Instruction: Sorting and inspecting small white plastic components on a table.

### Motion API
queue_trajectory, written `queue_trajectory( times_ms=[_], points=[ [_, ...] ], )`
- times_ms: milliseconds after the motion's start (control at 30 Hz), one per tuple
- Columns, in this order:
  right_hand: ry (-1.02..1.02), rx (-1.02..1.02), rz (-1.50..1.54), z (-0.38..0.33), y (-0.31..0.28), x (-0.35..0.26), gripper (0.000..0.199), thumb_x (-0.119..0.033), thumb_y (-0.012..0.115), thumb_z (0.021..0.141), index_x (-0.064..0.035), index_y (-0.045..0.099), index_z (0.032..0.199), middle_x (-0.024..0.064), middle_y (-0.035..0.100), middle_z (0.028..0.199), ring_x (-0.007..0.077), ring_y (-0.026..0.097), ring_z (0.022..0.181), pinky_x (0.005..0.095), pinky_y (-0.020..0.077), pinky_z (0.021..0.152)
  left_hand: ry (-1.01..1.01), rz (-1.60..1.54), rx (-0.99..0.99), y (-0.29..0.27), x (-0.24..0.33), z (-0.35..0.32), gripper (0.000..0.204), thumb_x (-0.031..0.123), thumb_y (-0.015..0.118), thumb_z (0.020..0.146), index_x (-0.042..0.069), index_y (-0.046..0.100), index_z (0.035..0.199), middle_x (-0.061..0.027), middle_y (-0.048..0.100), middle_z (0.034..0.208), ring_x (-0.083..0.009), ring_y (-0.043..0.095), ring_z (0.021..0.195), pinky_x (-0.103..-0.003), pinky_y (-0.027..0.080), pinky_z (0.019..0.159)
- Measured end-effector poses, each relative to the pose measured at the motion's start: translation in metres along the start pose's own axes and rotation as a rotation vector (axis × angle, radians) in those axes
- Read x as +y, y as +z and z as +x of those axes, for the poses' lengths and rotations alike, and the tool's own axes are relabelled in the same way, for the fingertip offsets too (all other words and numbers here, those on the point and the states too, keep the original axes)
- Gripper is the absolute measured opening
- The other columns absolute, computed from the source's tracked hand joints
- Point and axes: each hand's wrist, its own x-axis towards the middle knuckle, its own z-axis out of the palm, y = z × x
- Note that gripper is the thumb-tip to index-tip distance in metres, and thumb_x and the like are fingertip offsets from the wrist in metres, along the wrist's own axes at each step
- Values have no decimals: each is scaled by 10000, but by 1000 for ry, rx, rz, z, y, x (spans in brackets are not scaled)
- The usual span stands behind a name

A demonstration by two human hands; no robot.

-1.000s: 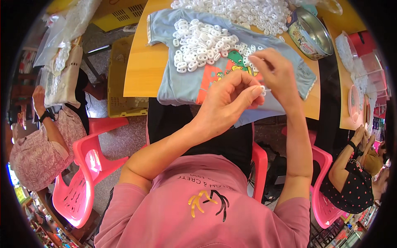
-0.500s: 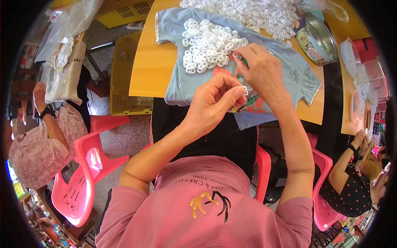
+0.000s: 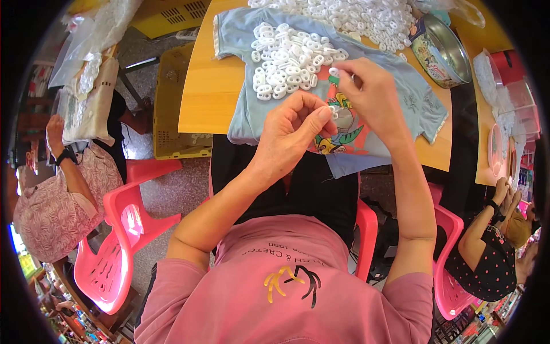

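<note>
My left hand [image 3: 298,126] is closed, thumb against bent fingers, pinching a small white plastic piece [image 3: 334,112] that shows at its fingertips. Just above and to its right, my right hand [image 3: 369,94] grips a white oval plastic piece [image 3: 334,71] between thumb and forefinger. Both hands are over a light blue T-shirt [image 3: 240,109] with a colourful cartoon print, spread on the table. Left of my right hand, on the shirt, lies a pile of white oval plastic pieces with holes [image 3: 292,60].
A larger heap of white pieces [image 3: 366,23] covers the table's [image 3: 200,97] far side. At the far right stands a round printed tin [image 3: 441,54]. Pink chairs [image 3: 114,252] flank me. People sit at either side, and a yellow crate [image 3: 172,103] is left of the table.
My right hand has drawn slightly away from the pile's edge, now with a white oval piece at its fingertips. My left hand has shifted a little left, still pinching its piece.
</note>
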Motion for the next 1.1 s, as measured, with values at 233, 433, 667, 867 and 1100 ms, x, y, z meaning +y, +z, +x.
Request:
queue_trajectory(
  times_ms=[233,433,667,867,1100],
  points=[
    [465,46,848,-27,-33,-11,199,-114,598,924,9,681,1056,-10,594,730,45,523,677,222,444,645,106,-2,4,11,2,15,173,168,572,961,-5,564,960,-57,647,819,-99,602,771,-244,490,718],
    [466,185,852,-44,-39,-20,196,-96,612,920,25,668,1064,27,647,873,59,571,739,194,463,658,127,-41,-16,30,-2,23,176,164,572,958,-12,560,955,-71,655,821,-106,616,756,-254,515,709],
    [389,256,806,-54,-38,-20,176,-58,610,921,46,650,1056,42,659,958,71,602,806,192,496,686,116,-24,-4,40,-5,26,173,157,576,955,-15,555,955,-81,659,819,-109,626,753,-253,519,697],
    [347,316,679,-57,-34,-29,188,-67,613,922,22,654,1083,44,663,973,68,586,801,199,477,688,134,-47,21,42,-10,26,161,145,582,950,-14,551,950,-79,655,810,-107,626,742,-247,518,685],
    [223,287,510,-59,-31,-22,192,-11,580,924,29,637,1103,52,646,1026,85,592,901,227,490,804,122,-12,53,41,-10,25,160,139,591,942,-15,546,935,-59,641,792,-88,604,712,-233,504,647]
  ],
)
